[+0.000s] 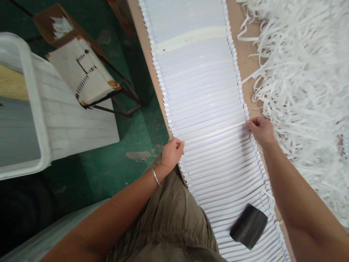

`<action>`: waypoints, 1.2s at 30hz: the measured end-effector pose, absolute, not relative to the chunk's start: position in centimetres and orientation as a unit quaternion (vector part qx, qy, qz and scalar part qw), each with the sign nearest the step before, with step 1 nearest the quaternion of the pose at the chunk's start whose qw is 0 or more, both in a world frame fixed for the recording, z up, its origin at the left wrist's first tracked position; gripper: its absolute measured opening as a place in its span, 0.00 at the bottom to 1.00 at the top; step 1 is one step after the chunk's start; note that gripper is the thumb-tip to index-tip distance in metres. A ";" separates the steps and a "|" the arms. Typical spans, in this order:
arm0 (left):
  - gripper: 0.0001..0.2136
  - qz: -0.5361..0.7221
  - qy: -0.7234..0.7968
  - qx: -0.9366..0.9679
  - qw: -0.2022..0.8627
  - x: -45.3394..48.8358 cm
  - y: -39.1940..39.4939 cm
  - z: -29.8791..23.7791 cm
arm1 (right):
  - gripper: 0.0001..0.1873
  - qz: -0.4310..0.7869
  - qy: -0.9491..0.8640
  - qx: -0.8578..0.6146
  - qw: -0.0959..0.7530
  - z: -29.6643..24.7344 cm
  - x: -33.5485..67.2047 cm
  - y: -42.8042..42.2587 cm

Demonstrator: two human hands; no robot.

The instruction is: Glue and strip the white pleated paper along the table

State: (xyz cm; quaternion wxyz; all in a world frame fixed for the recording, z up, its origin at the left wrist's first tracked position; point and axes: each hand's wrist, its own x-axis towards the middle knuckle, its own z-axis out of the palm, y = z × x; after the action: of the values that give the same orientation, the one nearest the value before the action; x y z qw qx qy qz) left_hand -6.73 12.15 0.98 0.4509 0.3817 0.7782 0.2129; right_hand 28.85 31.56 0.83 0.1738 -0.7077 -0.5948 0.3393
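A long row of overlapping white sheets (201, 87) runs down the table, their edges forming narrow ridges. Across it stretches a thin white strip (218, 130). At its left end my left hand (172, 153) is closed in a pinch, with a bracelet on the wrist. My right hand (261, 130) pinches the strip's other end at the row's right edge. Lower down, a dark, roughly square block or piece (249, 226) lies on the sheets; its kind is unclear. The material pinched within my fingertips is mostly hidden.
A large tangled heap of white strips (308, 80) covers the table's right side. Brown table surface (247, 54) shows between heap and row. To the left stand a white plastic tub (43, 109), a metal-framed stool with a marked white top (84, 72) and a cardboard box (45, 22).
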 end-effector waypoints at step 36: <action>0.11 0.201 0.776 0.408 0.437 -7.0 12.0 0.2 | 0.10 0.214 -0.655 -0.716 0.113 0.9 26.8 31.7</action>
State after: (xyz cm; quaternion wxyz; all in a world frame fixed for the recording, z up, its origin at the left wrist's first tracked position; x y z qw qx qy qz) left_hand -7.04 12.01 0.24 0.4369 0.4079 0.7762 0.2007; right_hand 26.79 31.70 0.92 0.1132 -0.7163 -0.6546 0.2136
